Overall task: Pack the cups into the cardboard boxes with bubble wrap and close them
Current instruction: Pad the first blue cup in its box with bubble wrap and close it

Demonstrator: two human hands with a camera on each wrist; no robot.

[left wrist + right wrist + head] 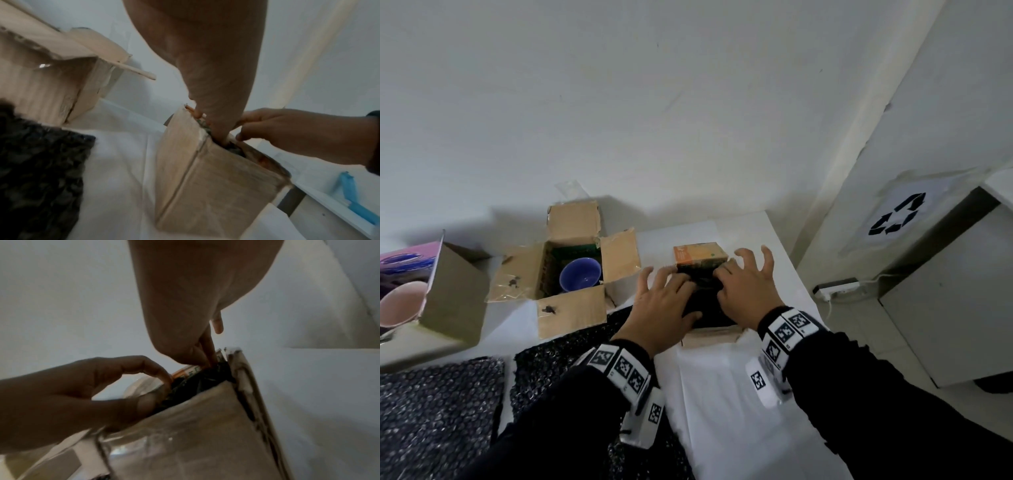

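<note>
A small cardboard box (712,337) with an orange printed flap (698,257) stands at the table's right. Dark bubble wrap (707,291) fills its top and hides whatever lies under it. My left hand (664,305) and right hand (746,291) rest side by side on the wrap, fingers spread, fingertips pushed down into it. The right wrist view shows the wrap (197,386) bulging above the box wall (195,434). A blue cup (580,274) sits unwrapped in an open box (571,308) to the left. A pink cup (399,303) sits in a third box (455,294) at far left.
Two loose sheets of dark bubble wrap (438,411) (558,359) lie on the white table (722,394) in front of the open boxes. The table's right edge runs just past the small box. Beyond it are a power strip (839,289) on the floor and a grey cabinet (945,308).
</note>
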